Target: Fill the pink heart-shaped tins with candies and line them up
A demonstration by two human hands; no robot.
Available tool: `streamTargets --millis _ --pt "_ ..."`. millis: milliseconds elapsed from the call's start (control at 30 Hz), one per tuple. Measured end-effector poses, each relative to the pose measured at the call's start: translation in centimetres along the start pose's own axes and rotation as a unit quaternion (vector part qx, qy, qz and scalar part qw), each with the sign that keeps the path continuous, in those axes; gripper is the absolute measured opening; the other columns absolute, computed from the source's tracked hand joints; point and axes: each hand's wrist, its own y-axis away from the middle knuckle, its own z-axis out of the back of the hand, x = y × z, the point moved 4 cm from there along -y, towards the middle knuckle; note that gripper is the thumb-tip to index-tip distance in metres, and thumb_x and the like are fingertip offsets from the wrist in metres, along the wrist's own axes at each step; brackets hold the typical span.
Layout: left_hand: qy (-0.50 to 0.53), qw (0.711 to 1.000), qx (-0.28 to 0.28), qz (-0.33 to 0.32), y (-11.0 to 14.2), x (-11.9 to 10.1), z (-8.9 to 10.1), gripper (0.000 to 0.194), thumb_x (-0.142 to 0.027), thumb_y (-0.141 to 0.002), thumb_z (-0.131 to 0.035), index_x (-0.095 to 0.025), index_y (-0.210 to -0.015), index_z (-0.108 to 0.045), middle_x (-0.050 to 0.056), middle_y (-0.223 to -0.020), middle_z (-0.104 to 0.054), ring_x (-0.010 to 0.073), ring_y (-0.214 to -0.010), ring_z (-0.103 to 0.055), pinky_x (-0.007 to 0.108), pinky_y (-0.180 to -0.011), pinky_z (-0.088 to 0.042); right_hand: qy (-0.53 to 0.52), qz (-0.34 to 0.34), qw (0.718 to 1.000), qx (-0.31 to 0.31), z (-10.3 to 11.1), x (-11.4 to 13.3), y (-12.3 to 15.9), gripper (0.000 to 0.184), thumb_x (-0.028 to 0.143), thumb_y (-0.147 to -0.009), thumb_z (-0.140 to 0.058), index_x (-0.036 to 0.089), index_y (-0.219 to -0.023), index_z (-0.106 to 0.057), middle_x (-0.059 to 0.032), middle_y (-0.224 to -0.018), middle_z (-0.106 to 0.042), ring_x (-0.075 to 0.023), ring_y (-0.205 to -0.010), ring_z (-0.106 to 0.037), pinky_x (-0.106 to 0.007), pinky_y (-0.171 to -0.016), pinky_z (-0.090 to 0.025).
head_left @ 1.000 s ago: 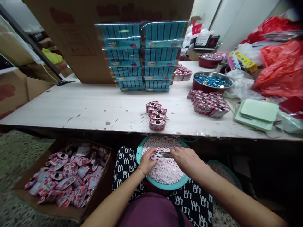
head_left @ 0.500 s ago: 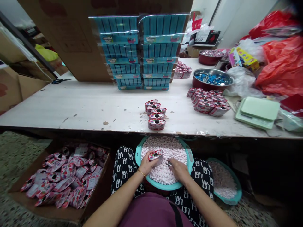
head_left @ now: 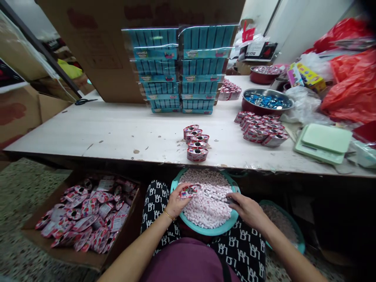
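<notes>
My left hand (head_left: 174, 204) is closed around a small red-and-white printed pouch (head_left: 190, 191), its opening facing up. It is above the left part of a turquoise basin (head_left: 188, 227) full of small pale pink candies (head_left: 202, 215). Over the right side of the basin, my right hand (head_left: 245, 207) grips the dark handle of a metal scoop (head_left: 227, 199). The scoop points left towards the pouch and its front part is hard to tell from the candies. Several similar pouches (head_left: 197, 152) stand in a line on the table in front of me.
An open cardboard box (head_left: 32, 235) of pouches is at my lower left. A second basin (head_left: 301, 235) sits on the floor at right. On the table (head_left: 117, 133) are blue display packs (head_left: 195, 98), more pouches (head_left: 261, 131), a metal bowl (head_left: 249, 107), a green scale (head_left: 326, 139) and scissors (head_left: 85, 101).
My right hand has moved right and slightly up, with the scoop now showing across the candies. My left hand has shifted slightly left with the pouch. The camera view has turned a little.
</notes>
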Motion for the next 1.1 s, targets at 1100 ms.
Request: streamTargets --millis 1100 --pt "-0.550 0.820 0.006 -0.156 -13.5 -9.6 -1.8 0.091 -0.047 -0.058 -0.061 -0.013 -0.133 -0.020 0.015 -0.142 -0.018 0.0300 -0.129 -0.014 0.048 -0.102 -0.018 0.043 0.045 0.996 -0.068 -6.3 -2.6 -2.8 0.031 0.023 -0.071 -0.051 0.025 -0.100 -0.061 -0.0068 -0.099 -0.062 -0.0211 -0.092 -0.057 -0.031 -0.080 -0.046"
